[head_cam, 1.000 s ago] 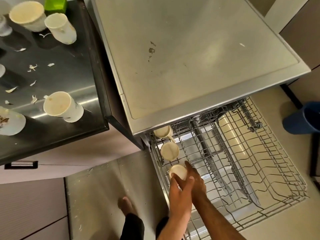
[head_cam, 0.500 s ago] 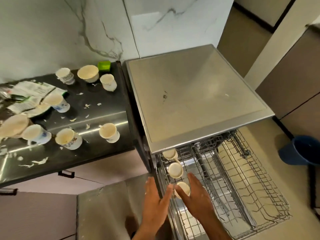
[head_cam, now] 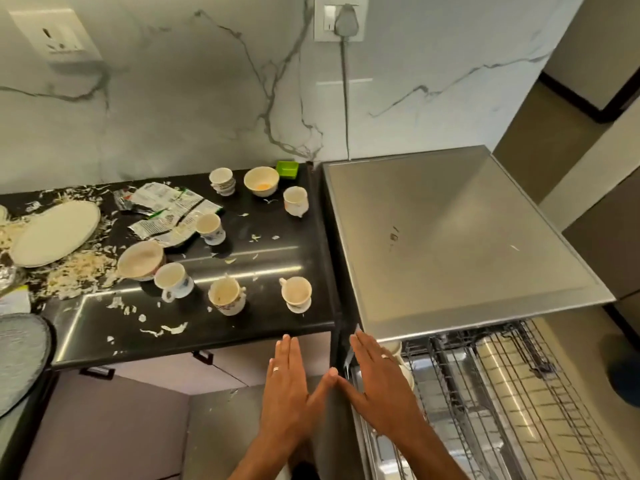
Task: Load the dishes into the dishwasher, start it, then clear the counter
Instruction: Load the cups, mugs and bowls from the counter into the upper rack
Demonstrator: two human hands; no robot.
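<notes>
My left hand (head_cam: 289, 386) and my right hand (head_cam: 377, 379) hover flat and empty, fingers straight, thumbs touching, in front of the counter edge. The steel dishwasher (head_cam: 450, 244) stands at the right with its wire rack (head_cam: 502, 403) pulled out. My right hand partly hides the cups (head_cam: 407, 374) at the rack's left edge. On the black counter (head_cam: 270, 327) stand several dirty cups: one (head_cam: 296, 293) near the front right, one (head_cam: 227, 295) beside it, one (head_cam: 173, 280) further left. A bowl (head_cam: 261, 181) sits at the back.
A large plate (head_cam: 55, 233), a tilted bowl (head_cam: 140, 260), torn wrappers (head_cam: 166, 209) and food scraps litter the counter's left. A green tub (head_cam: 287, 169) stands in the back corner. A blue bin (head_cam: 625, 372) is on the floor, right. A plugged cord (head_cam: 344, 98) runs down the wall.
Both hands have left the cup in the rack and come up and left, flat and empty. The view has tilted up, showing the counter and the wall.
</notes>
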